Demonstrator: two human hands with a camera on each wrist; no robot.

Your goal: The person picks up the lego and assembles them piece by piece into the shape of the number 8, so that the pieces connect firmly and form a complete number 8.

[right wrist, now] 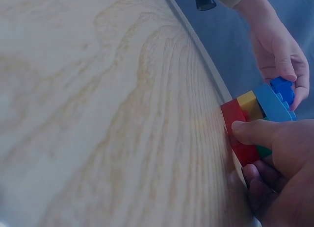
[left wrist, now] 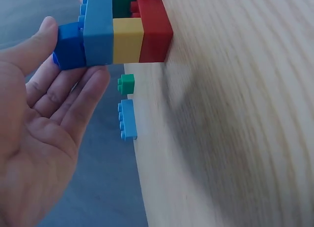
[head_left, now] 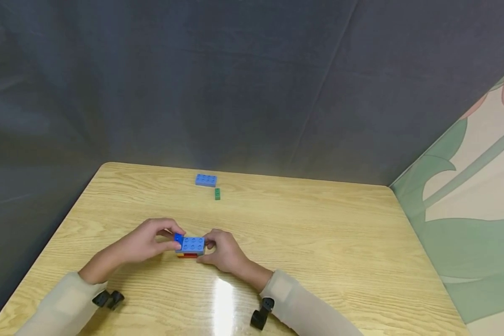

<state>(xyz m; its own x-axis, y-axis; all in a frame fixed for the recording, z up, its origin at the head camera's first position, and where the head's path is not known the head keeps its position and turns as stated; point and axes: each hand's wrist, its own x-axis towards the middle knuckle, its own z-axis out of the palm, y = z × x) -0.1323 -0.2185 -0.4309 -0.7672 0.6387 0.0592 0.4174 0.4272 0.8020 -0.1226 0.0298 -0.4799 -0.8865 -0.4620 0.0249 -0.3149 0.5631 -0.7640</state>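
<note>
A small brick stack [head_left: 190, 247] stands on the wooden table [head_left: 319, 261] near its front. It has a red base [right wrist: 240, 148], a yellow brick [left wrist: 128, 40], a green brick [left wrist: 122, 0] and a light blue plate [left wrist: 98, 28] on top. My left hand [head_left: 170, 239] pinches a small dark blue brick [head_left: 178, 239] between thumb and fingers at the left end of the plate. My right hand [head_left: 210, 246] grips the stack from the right, and its thumb [right wrist: 255, 132] presses on the red base.
A loose light blue plate [head_left: 206, 179] and a small green brick [head_left: 217, 193] lie near the table's far edge. Dark cloth hangs behind and to the left. A floral-patterned wall [head_left: 479, 196] stands to the right.
</note>
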